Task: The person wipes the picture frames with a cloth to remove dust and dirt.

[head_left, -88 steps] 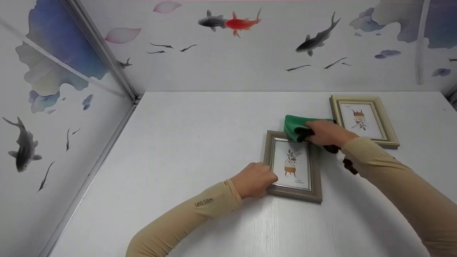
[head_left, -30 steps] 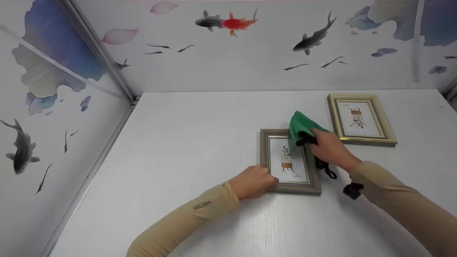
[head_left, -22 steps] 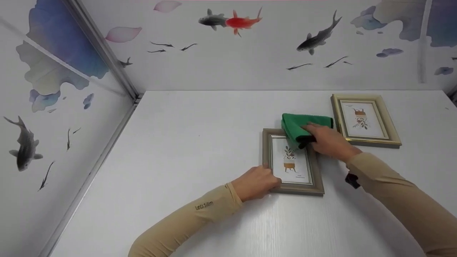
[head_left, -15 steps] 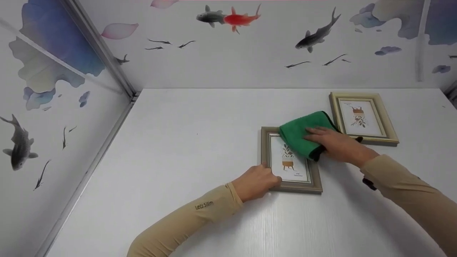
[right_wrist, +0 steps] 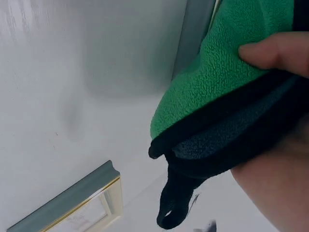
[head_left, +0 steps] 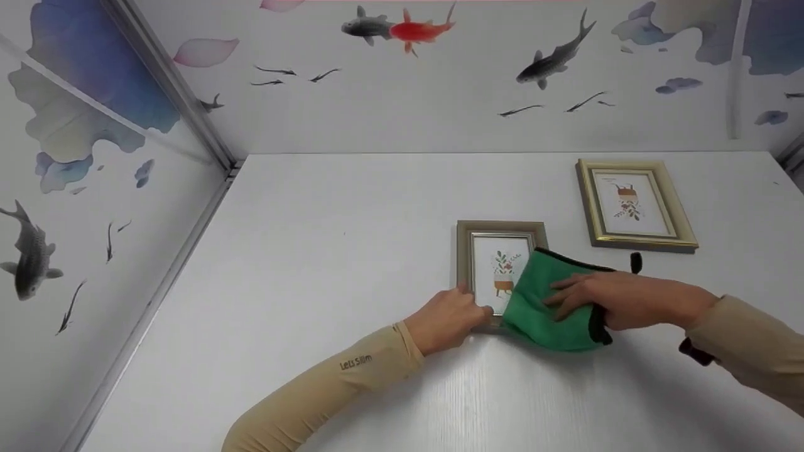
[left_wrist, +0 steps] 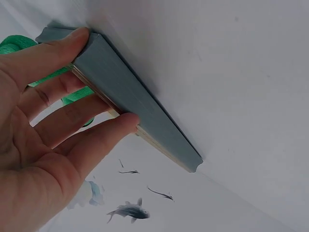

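Observation:
A picture frame (head_left: 465,251) with a grey-brown border and a plant print lies on the white surface. My left hand (head_left: 445,320) grips its lower left corner; the left wrist view shows the thumb and fingertips on the frame's edge (left_wrist: 130,92). My right hand (head_left: 628,300) holds a folded green cloth (head_left: 553,320) with black trim over the frame's right side and lower right corner, hiding them. In the right wrist view the cloth (right_wrist: 217,82) is bunched between thumb and hand, and a black loop (right_wrist: 176,203) hangs from it.
A second, gold-edged picture frame (head_left: 684,220) lies at the upper right, its print upside down. A white panel (head_left: 402,125) with painted fish stands along the back, and another panel (head_left: 81,232) is on the left. A black strap piece (head_left: 696,351) shows by the right wrist.
My right hand has swept the green cloth from the frame's upper right corner down to its lower right. The left hand keeps its grip on the corner.

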A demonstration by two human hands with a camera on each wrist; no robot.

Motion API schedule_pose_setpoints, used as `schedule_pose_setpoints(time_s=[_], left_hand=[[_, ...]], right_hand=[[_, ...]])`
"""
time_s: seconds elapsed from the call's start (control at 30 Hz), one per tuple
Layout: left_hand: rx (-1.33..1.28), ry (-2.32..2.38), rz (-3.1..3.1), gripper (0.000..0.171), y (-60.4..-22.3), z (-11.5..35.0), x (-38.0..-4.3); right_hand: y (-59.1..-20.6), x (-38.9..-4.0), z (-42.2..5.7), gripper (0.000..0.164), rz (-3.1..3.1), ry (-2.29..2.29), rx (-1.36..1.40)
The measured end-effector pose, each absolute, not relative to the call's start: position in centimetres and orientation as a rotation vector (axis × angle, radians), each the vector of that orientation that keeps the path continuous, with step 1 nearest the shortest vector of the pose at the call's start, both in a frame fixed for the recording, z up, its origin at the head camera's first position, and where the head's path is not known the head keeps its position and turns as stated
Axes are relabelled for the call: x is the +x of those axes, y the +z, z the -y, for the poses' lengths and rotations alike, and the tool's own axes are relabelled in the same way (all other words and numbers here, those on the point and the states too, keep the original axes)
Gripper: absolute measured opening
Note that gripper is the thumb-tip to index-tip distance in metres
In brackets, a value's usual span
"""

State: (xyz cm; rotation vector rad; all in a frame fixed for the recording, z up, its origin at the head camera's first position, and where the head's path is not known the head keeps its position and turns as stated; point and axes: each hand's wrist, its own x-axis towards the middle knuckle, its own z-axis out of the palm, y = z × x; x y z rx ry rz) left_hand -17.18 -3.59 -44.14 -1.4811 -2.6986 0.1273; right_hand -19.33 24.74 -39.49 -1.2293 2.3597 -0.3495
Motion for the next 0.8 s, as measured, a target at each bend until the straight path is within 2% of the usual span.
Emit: schedule_pose_setpoints(time_s=[0.2,0.33,0.6,0.8], left_hand=[[-1.510,0.142,2.668,0.024,-44.2,3.8,-17.1],[-1.512,0.130,2.672,0.026,-44.3,4.0,-17.1],[-1.515,0.172,2.690,0.026,-44.1,3.8,-17.1],[-1.505,0.156,2.690,0.028,-44.2,4.1,-17.1]], right_hand=[[-40.0,-20.6,-24.4,0.053,-2.485,-0.249,-1.323],[-40.7,-21.9,-24.0,0.050,-2.658,-0.110,-1.347],[-41.6,-24.9,-22.2,0.040,-2.814,0.018,-1.108],[-42.0,-25.9,-19.2,0.040,-2.888,0.010,-0.899]])
